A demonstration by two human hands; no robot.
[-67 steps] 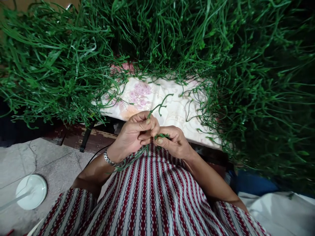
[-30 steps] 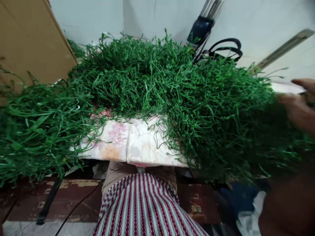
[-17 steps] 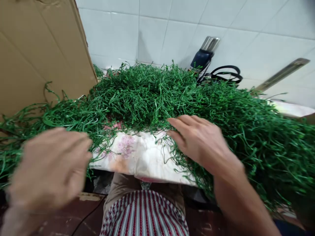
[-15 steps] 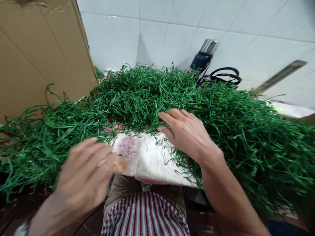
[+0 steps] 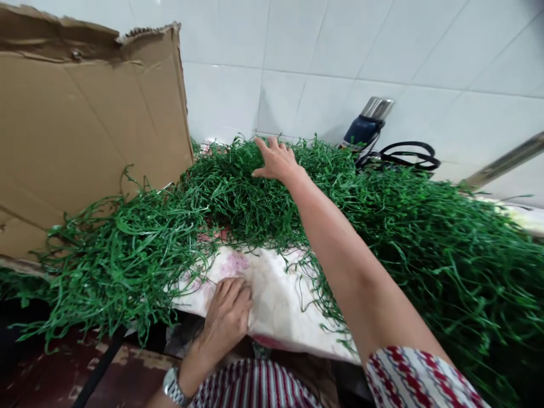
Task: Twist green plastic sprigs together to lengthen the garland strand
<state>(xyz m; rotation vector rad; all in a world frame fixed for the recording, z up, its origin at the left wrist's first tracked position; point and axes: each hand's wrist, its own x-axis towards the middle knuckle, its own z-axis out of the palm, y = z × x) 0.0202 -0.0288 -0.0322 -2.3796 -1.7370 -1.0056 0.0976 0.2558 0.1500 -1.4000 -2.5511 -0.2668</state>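
A long heap of thin, glossy, curling green stems (image 5: 259,209) with small bud-like tips stretches across the table. My right hand (image 5: 278,158) reaches over to the far side of the heap, its fingers spread and touching the top stems. Nothing shows gripped in it. My left hand (image 5: 229,311) rests at the near edge of the white floral tablecloth (image 5: 276,289). Its fingers are curled and pressed together, and whatever may lie under them is hidden. A looser clump of the green stems (image 5: 136,255) lies to its left.
A large cardboard box (image 5: 106,119) with a torn top edge stands at the left. Behind the heap, against the tiled wall, are a dark blue flask (image 5: 365,124) and a black strap (image 5: 410,153). A metal bar (image 5: 510,161) leans at the right.
My right hand has moved forward from the near edge of the heap to its far side. My left hand has come inward and down onto the cloth, fingers now curled. The view has shifted.
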